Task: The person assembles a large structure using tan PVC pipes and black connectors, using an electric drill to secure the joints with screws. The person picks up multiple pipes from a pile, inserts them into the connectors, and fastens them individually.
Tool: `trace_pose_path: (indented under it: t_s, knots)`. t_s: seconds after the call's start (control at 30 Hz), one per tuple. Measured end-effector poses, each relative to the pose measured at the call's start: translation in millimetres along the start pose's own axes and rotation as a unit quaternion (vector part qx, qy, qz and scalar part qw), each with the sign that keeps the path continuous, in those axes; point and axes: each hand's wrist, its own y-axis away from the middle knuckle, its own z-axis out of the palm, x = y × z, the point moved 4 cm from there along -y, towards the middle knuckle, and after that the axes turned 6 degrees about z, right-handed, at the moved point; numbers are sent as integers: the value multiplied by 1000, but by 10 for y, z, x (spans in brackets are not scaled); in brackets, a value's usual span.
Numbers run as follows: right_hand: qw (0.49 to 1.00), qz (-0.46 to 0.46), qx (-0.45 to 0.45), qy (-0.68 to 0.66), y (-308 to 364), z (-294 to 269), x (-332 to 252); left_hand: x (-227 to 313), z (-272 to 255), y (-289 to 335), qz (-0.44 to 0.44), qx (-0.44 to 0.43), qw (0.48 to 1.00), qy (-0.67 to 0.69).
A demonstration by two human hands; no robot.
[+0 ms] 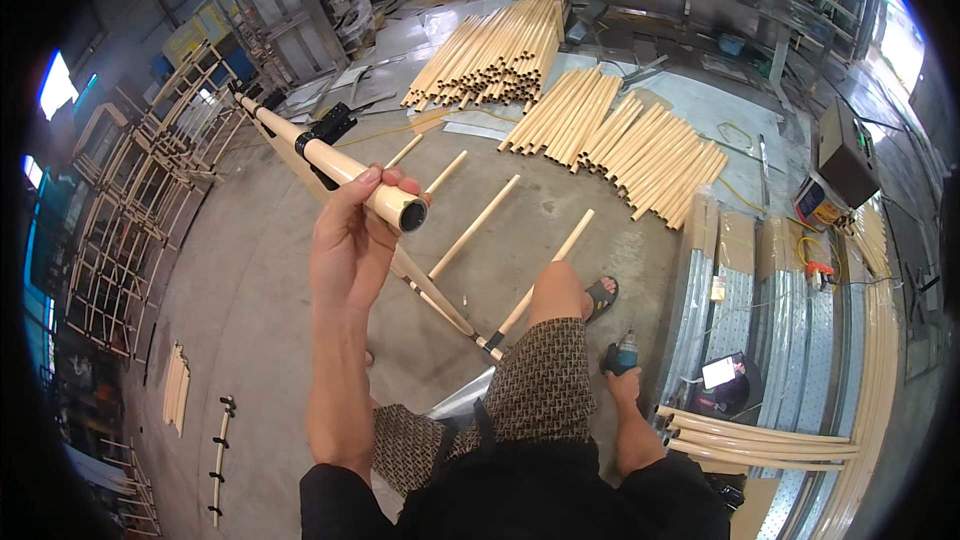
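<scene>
My left hand [355, 225] is raised in front of me, its fingers wrapped round the near end of a cream-coloured pipe [335, 162]. The pipe's open, dark end faces me, and black joint clamps [328, 126] sit farther along it. Low at my right side, my right hand [624, 382] grips a teal and black cordless drill [627, 350], its tip pointing away from me. Below the held pipe, more cream pipes form a frame on the floor, with a black corner joint [490, 345] beside my knee. Several pipes [480, 225] stick out from it.
Bundles of cream pipes [490, 50] lie on sheeting ahead, with more pipes [650, 155] to their right. Assembled pipe racks [110, 220] stand at the left. Wrapped metal strips [785, 315] and a stack of long pipes [760, 440] lie at the right. A jointed pipe [218, 460] rests on the left floor.
</scene>
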Motion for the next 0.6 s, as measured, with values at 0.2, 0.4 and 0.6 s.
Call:
trace_pose_path:
  t_s: [0.2, 0.4, 0.6]
  knots:
    - [1000, -18, 5, 4, -116, 28, 32, 15, -46, 93, -13, 2, 1000, -4]
    - [998, -58, 39, -2, -488, 338, 292, -74, -77, 173, -17, -6, 1000, -7]
    - [999, -36, 3, 18, -529, 375, 315, -135, -57, 226, -31, -13, 999, -4]
